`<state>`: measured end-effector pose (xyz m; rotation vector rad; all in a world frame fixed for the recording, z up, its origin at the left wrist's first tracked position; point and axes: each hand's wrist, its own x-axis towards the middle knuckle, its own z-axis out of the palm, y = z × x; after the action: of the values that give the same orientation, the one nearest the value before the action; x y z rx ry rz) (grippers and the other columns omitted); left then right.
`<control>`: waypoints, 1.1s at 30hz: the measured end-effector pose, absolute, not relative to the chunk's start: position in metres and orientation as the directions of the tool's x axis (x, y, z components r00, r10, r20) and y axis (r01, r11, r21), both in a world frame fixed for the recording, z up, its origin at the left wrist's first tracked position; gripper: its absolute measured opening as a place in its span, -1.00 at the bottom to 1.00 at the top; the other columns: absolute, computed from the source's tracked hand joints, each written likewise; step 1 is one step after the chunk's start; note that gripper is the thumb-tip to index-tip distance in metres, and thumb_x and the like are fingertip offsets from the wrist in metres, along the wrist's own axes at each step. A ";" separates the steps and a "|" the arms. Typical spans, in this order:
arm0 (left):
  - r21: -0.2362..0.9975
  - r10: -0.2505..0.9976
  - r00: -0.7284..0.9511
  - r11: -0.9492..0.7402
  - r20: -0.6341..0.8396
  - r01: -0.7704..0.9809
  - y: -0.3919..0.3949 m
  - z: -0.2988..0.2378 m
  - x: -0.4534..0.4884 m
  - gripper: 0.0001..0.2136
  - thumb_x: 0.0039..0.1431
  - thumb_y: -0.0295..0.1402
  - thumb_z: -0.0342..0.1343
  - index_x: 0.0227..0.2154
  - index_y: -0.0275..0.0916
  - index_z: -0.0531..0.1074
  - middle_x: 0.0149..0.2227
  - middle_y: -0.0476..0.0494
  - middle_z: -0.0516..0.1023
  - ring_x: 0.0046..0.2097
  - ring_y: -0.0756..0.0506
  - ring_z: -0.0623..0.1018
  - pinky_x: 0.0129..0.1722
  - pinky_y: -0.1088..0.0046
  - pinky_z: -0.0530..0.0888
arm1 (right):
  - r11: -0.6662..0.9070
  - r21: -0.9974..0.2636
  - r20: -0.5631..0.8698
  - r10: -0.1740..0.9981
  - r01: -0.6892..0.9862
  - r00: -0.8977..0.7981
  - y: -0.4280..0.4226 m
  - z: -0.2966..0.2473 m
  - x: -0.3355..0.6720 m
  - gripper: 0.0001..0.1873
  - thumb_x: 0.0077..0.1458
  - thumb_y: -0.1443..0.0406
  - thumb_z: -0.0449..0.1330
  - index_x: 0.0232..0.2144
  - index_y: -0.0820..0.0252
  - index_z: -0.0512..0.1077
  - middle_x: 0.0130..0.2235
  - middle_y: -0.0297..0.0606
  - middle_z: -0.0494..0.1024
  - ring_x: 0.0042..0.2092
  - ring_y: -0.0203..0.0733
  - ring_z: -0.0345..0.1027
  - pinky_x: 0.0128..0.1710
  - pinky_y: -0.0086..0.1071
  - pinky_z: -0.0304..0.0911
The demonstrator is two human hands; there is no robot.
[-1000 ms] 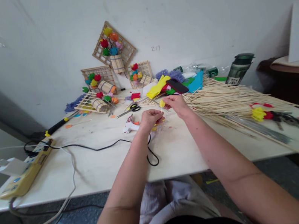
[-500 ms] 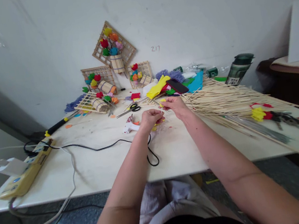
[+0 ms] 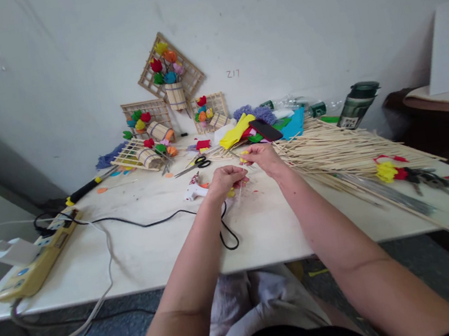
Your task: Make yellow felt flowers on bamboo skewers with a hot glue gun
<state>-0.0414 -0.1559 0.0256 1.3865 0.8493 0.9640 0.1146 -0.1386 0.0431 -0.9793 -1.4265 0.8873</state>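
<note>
My right hand (image 3: 264, 158) pinches a small yellow piece (image 3: 244, 156), perhaps crepe paper, between thumb and fingertips. Just left of it and a little nearer, my left hand (image 3: 227, 180) is closed, thumb against fingers; a thin pale strand shows below its fingertips, too fine to name. Yellow scraps (image 3: 231, 192) lie under the left hand. Beside that hand rests a white hot glue gun (image 3: 195, 190) with its black cord (image 3: 160, 221) trailing left. Black-handled scissors (image 3: 202, 162) lie behind it.
Bundles of thin sticks (image 3: 333, 147) spread over the table's right side. Coloured paper (image 3: 238, 130) and a dark phone (image 3: 266, 130) lie at the back. Stick lattices with paper flowers (image 3: 175, 93) lean on the wall. A power strip (image 3: 37, 262) sits left, a dark green bottle (image 3: 358, 105) right.
The left hand has shifted slightly right and down, and a pale strand now shows beneath its fingertips. The right hand keeps its pinch on the yellow piece, almost unmoved.
</note>
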 end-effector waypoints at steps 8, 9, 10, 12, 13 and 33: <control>0.989 0.919 0.389 0.002 0.056 -0.146 -0.155 0.025 -0.043 -0.75 -0.17 -0.29 0.31 -0.47 -0.36 0.44 -0.52 -0.10 0.53 -0.57 0.11 0.41 -0.54 0.60 0.30 | 0.304 -0.950 0.306 0.952 -0.066 -0.024 -0.143 0.043 0.118 -0.67 -0.18 0.11 0.29 -0.40 0.23 0.50 -0.43 -0.26 0.56 -0.48 -0.35 0.34 -0.50 -0.49 0.22; 0.990 0.920 0.389 0.010 0.048 -0.144 -0.155 0.026 -0.043 -0.75 -0.17 -0.29 0.31 -0.47 -0.36 0.44 -0.51 -0.11 0.53 -0.55 0.10 0.43 -0.54 0.60 0.30 | 0.299 -0.952 0.302 0.953 -0.069 -0.027 -0.144 0.043 0.118 -0.67 -0.20 0.12 0.30 -0.40 0.23 0.50 -0.43 -0.27 0.56 -0.48 -0.36 0.34 -0.50 -0.49 0.22; 0.990 0.920 0.389 0.013 0.043 -0.140 -0.155 0.026 -0.042 -0.74 -0.17 -0.29 0.31 -0.46 -0.36 0.43 -0.51 -0.11 0.53 -0.55 0.10 0.44 -0.54 0.60 0.29 | 0.295 -0.953 0.298 0.954 -0.068 -0.028 -0.144 0.043 0.117 -0.67 -0.22 0.12 0.32 -0.40 0.23 0.50 -0.44 -0.27 0.56 -0.48 -0.36 0.34 -0.49 -0.49 0.22; 0.992 0.916 0.398 0.006 0.046 -0.129 -0.155 0.026 -0.042 -0.74 -0.16 -0.29 0.30 -0.47 -0.36 0.43 -0.52 -0.11 0.53 -0.56 0.10 0.43 -0.56 0.61 0.28 | 0.293 -0.954 0.295 0.955 -0.059 -0.016 -0.143 0.042 0.114 -0.67 -0.24 0.12 0.33 -0.42 0.23 0.49 -0.47 -0.28 0.55 -0.48 -0.34 0.35 -0.48 -0.48 0.22; 0.993 0.914 0.403 0.002 0.048 -0.121 -0.155 0.026 -0.042 -0.74 -0.16 -0.28 0.30 -0.47 -0.36 0.43 -0.52 -0.11 0.53 -0.57 0.11 0.41 -0.56 0.61 0.28 | 0.296 -0.954 0.297 0.955 -0.050 -0.002 -0.143 0.042 0.112 -0.68 -0.25 0.11 0.32 -0.45 0.23 0.49 -0.49 -0.29 0.54 -0.48 -0.33 0.35 -0.48 -0.48 0.22; 0.970 0.969 0.175 -0.135 0.172 -0.204 -0.153 0.030 -0.043 -0.67 -0.18 -0.18 0.28 -0.38 -0.32 0.49 -0.45 -0.09 0.54 -0.42 0.05 0.48 -0.46 0.60 0.32 | 0.149 -0.987 0.152 0.988 -0.051 -0.041 -0.149 0.040 0.106 -0.61 -0.09 -0.01 0.23 -0.47 0.24 0.46 -0.47 -0.20 0.56 -0.49 -0.31 0.40 -0.53 -0.50 0.24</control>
<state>-0.0427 -0.1534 0.0302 1.2610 0.8498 1.2605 0.1063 -0.1490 0.0400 -1.0410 -1.2744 1.1516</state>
